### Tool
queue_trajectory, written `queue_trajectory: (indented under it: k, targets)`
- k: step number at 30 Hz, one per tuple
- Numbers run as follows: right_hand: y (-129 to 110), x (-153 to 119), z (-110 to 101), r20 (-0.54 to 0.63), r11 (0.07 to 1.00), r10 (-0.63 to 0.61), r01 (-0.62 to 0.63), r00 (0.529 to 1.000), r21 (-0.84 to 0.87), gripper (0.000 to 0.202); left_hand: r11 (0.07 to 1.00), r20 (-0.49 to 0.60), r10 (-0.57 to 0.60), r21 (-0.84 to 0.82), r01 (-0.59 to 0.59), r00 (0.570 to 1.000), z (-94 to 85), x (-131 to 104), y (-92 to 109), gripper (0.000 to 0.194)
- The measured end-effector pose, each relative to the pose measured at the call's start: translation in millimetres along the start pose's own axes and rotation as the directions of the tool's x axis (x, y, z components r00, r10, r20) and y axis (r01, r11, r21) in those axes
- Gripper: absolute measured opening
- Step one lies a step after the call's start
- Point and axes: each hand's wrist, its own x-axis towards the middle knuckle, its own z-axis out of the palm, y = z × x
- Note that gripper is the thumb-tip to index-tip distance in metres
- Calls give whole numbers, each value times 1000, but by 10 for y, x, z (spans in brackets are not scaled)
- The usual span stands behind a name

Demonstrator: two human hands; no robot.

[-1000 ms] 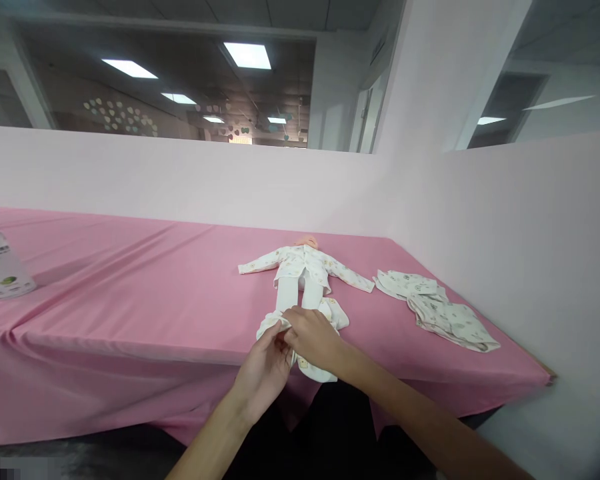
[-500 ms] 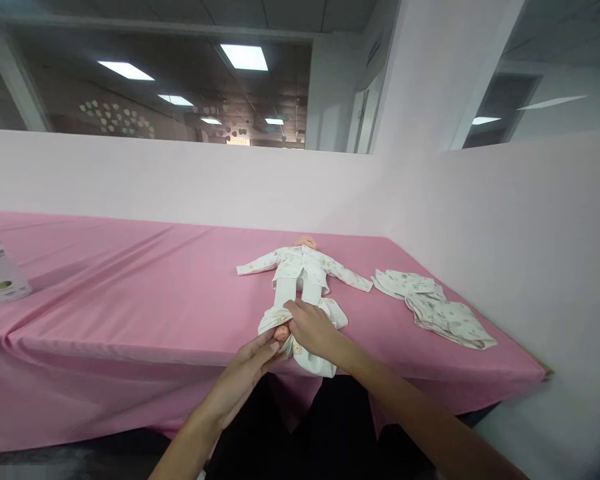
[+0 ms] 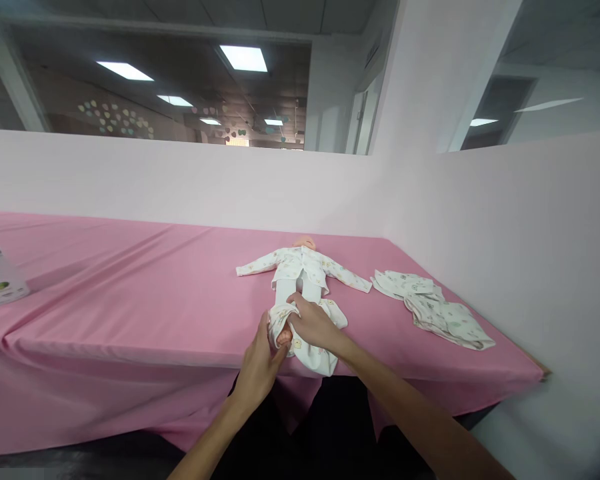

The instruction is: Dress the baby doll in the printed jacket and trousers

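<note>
Apparently at the step of working the foot point(image 3: 284, 335) of the doll point(image 3: 305, 243) through the patterned trousers point(image 3: 316, 359), bunched at 6 o'clock from the jacket point(image 3: 300, 261); pinching the gathered edge point(image 3: 276, 321) with the right hand point(image 3: 313, 325), gripping its 9 o'clock side with the left hand point(image 3: 257, 368); probably calling next for drawing this edge past the foot, toward 12 o'clock

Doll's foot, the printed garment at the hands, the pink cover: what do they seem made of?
Doll's foot: probably vinyl or soft plastic, smooth-looking, evenly orange-pink. Printed garment: thin matte fabric, perhaps cotton, bunching softly. Pink cover: matte cloth, creased and draping; fibre unclear.
</note>
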Motion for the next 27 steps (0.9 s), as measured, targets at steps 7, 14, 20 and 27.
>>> queue_trajectory:
  k: [7,14,20,27]
  targets:
    - [-28,-39,-30,172,988,-9,-18,985,156,65,982,-12,164,92,-162,986,102,56,-109,75]
    - [39,-62,-4,66,893,59,-82,996,443,73,979,-103,162,-111,-173,981,143,134,-11,77]
    - [41,-40,-28,41,896,-44,21,998,444,46,977,96,54,-210,-33,994,-273,404,-1,69]
    - [41,-340,-40,-33,987,-39,43,999,153,46,867,210,203,416,-276,956,-470,623,-318,54]
